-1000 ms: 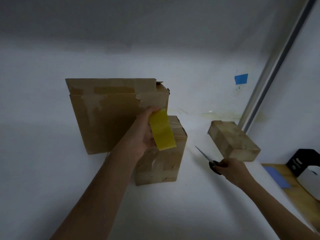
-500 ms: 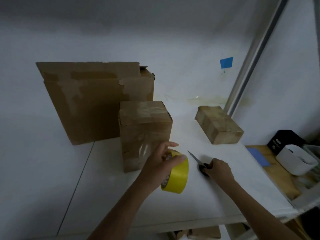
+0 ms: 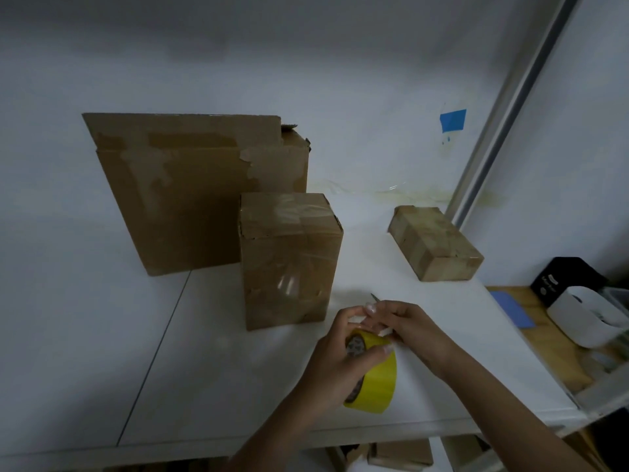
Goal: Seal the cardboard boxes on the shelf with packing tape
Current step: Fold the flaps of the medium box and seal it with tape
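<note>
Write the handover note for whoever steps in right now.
Left grip holds the yellow tape near the shelf's front edge.
Right grip has fingers at the roll's top; a scissors tip shows past it, hold unclear.
Big box stands back left, tall box in front of it, flat box right.
Done: no yellow tape on any box.
Left: free the tape end, seal all three.

L hand (image 3: 340,362) grips tape roll (image 3: 377,379); R hand (image 3: 412,327), fingers curled, touches its top, forearms angled inward.
</note>
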